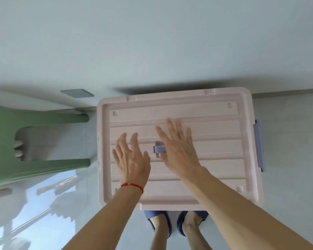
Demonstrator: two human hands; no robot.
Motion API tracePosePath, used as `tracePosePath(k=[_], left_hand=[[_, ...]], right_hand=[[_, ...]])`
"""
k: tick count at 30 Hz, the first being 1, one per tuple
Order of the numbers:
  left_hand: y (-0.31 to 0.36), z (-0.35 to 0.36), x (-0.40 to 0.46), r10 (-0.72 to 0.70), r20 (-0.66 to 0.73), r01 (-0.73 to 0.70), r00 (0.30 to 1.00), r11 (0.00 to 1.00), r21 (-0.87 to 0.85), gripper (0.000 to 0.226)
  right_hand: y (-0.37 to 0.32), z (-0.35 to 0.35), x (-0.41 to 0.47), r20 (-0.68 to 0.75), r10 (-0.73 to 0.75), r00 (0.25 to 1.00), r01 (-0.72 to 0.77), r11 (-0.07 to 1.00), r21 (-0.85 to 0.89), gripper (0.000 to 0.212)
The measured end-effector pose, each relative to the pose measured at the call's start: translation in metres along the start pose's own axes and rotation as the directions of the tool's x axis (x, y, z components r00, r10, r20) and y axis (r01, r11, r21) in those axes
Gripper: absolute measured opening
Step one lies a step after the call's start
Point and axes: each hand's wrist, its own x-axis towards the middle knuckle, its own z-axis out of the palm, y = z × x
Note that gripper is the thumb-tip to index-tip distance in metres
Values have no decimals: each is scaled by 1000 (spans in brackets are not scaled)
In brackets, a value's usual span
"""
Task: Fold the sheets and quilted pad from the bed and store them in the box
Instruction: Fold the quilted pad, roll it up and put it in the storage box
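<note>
Standing beside the green chair [34,141], you spread your left hand [132,159] and right hand [177,150], both flat-fingered and holding nothing, over the closed pink box [215,123] on the floor, where pressing unevenly could leave its lid unlatched.

The pink box [179,147] with its lid on stands against the far wall [152,42], so no hand could pass behind it. Just left, green chair legs [43,141] crowd that side. Right of the box and its blue latch [259,145], bare floor [293,141] lies open.
</note>
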Motion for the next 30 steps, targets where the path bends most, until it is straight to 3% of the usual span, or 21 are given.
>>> tracePosePath(k=[2, 4, 5, 8, 11, 13, 15, 18, 19, 22, 30], left_hand=[[-54, -17, 17, -280, -34, 278, 960, 959, -55, 72], [-104, -26, 36, -501, 99, 510, 860, 847, -149, 84], [-125, -28, 45, -540, 201, 572, 818, 800, -179, 90], [-166, -26, 61, -472, 540, 680, 697, 673, -290, 105], [-182, -22, 65, -418, 683, 796, 599, 408, -447, 117], [-186, -17, 64, -409, 720, 828, 560, 309, -468, 111], [-187, -16, 62, -437, 680, 807, 589, 362, -466, 98], [-175, -12, 50, -442, 490, 654, 751, 600, -461, 44], [-168, -9, 46, -451, 434, 618, 780, 664, -421, 40], [-147, -5, 41, -525, 339, 616, 781, 736, -280, 41], [-128, -2, 50, -564, 259, 574, 784, 818, 44, 43]], right_hand=[[-33, 15, 13, 114, -129, 985, 137, 988, -65, 94], [-54, 34, 21, 221, -185, 957, 218, 966, -135, 100], [-59, 40, 23, 256, -178, 950, 226, 959, -173, 103], [-59, 47, 25, 304, -152, 940, 221, 953, -207, 108], [-61, 45, 32, 386, -151, 910, 243, 949, -200, 108], [-62, 44, 36, 398, -142, 906, 240, 948, -208, 108], [-65, 44, 38, 418, -126, 900, 235, 947, -220, 107], [-68, 41, 38, 436, -106, 894, 232, 941, -247, 107], [-69, 41, 37, 441, -103, 892, 231, 941, -248, 107], [-71, 38, 37, 465, -89, 881, 218, 948, -231, 106], [-67, 38, 41, 499, -81, 863, 201, 961, -191, 108]])
